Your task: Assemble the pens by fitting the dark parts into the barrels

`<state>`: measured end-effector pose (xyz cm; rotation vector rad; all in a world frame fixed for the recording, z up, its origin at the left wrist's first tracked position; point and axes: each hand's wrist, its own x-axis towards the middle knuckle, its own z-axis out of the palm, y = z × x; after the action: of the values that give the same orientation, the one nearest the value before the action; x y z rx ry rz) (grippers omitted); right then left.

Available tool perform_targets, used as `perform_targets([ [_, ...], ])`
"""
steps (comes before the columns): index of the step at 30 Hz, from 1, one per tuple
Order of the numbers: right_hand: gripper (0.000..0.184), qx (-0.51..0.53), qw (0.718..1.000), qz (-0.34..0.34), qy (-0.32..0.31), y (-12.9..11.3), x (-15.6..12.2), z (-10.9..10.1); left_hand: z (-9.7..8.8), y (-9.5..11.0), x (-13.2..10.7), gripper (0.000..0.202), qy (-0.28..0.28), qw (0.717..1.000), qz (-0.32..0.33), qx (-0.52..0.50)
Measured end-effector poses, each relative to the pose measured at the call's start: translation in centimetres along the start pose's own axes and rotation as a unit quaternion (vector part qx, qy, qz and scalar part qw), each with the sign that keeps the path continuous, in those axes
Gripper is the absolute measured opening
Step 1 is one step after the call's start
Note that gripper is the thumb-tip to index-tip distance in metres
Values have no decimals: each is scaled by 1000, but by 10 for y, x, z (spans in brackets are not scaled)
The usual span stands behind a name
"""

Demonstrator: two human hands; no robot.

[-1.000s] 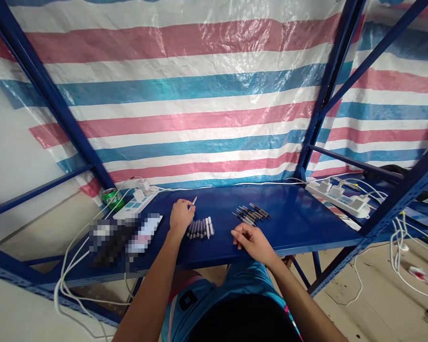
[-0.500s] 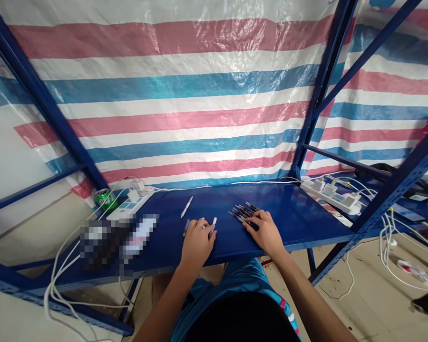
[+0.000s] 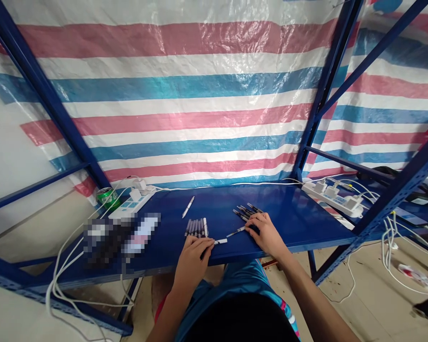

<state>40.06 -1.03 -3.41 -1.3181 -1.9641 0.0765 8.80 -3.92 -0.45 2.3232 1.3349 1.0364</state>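
A white pen barrel (image 3: 221,241) lay low over the near edge of the table, its free end pointing right. The left hand (image 3: 194,255) had it pinched, fingertips brought together on its left part; how the thumb sat beneath could not be told. That grip seemed chosen to leave the right end uncovered. Just beside that end, slightly farther off, was the tip of a slim refill (image 3: 237,232), slanting left and near from the right hand (image 3: 266,232). There thumb and forefinger were closed on its rear, apparently so that the thin front stayed exposed, while the other fingers curled over the near right part of a bunch of dark refills (image 3: 248,213).

Both wrists were low, palms downward, the forearms slanting in from the near side so that the hands faced each other.

Left of the gap between them, more pen barrels (image 3: 196,228) lay side by side, perhaps lined up for easy picking. Farther off, one white pen (image 3: 188,207) lay alone on the blue table (image 3: 285,204). A green can (image 3: 109,197) stood at far left.
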Motion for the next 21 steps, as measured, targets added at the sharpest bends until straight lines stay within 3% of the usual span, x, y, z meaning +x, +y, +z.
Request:
perform_targets([
  [16, 25, 29, 994, -44, -93, -4, 14, -6, -2, -10, -7, 25, 35, 999, -16, 20],
  [21, 22, 48, 994, -39, -93, -10, 8, -11, -2, -10, -8, 25, 40, 999, -2, 34],
])
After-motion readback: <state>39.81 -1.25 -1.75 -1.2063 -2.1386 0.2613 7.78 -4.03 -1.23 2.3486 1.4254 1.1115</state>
